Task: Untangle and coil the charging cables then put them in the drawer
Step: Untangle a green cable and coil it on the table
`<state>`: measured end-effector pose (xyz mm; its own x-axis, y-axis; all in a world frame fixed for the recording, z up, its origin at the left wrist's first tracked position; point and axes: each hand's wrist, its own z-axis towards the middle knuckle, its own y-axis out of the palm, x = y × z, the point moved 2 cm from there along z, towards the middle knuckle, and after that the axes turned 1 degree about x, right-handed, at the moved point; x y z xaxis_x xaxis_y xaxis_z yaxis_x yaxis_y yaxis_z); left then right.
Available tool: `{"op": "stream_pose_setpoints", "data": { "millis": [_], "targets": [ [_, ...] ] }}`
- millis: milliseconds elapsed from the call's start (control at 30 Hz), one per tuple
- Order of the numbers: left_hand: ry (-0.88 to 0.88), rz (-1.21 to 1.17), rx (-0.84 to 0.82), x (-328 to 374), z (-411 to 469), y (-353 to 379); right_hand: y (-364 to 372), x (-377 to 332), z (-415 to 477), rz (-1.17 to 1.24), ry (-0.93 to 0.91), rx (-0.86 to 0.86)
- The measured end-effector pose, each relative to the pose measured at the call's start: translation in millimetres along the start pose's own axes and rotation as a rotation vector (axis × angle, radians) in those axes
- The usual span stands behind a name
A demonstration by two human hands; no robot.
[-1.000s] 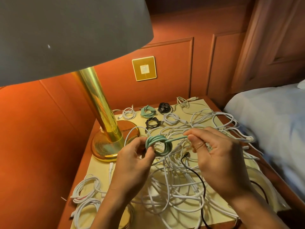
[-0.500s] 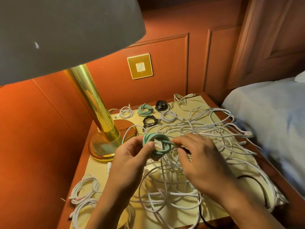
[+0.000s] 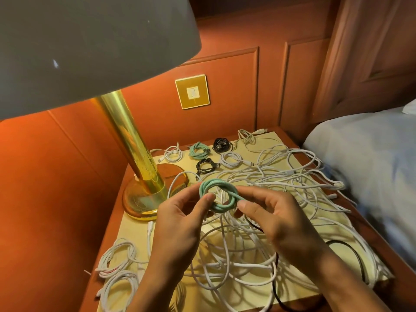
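We pinch the coiled mint-green braided cable [image 3: 216, 182] between both hands: left hand [image 3: 180, 221] fingers on its left rim, right hand [image 3: 276, 219] fingers opposite, above tangled white cables [image 3: 258, 181] heaped on the yellow-topped counter [image 3: 132, 233].

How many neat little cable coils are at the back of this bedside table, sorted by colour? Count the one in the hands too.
white coils: 3
black coils: 2
green coils: 2, counting the held green coil pinched between the left hand and right hand
Total: 7
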<state>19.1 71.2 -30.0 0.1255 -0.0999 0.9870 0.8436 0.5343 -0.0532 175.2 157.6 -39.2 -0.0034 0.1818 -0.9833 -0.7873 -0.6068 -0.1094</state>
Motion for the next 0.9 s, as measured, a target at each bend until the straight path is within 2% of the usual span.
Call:
{"op": "stream_pose_setpoints", "data": {
  "millis": [100, 233, 467, 600, 767, 900],
  "targets": [
    [0.036, 0.035, 0.008, 0, -1, 3, 1, -1, 0, 0.006, -0.033, 0.095],
    [0.056, 0.104, -0.019, -4, -3, 3, -3, 7, 1, -0.121, -0.056, 0.196],
    [0.037, 0.117, -0.042, -13, -2, 4, -7, 10, 1, -0.203, -0.080, 0.265],
    [0.067, 0.133, -0.070, -12, -3, 8, -11, 7, 1, -0.202, -0.114, 0.367],
    [0.236, 0.411, 0.047, -10, 0, 0, -32, -4, -5, -0.190, -0.184, 0.566],
    [0.266, 0.480, 0.073, 0, 13, 5, -58, -11, -7, -0.207, -0.196, 0.651]
  ]
}}
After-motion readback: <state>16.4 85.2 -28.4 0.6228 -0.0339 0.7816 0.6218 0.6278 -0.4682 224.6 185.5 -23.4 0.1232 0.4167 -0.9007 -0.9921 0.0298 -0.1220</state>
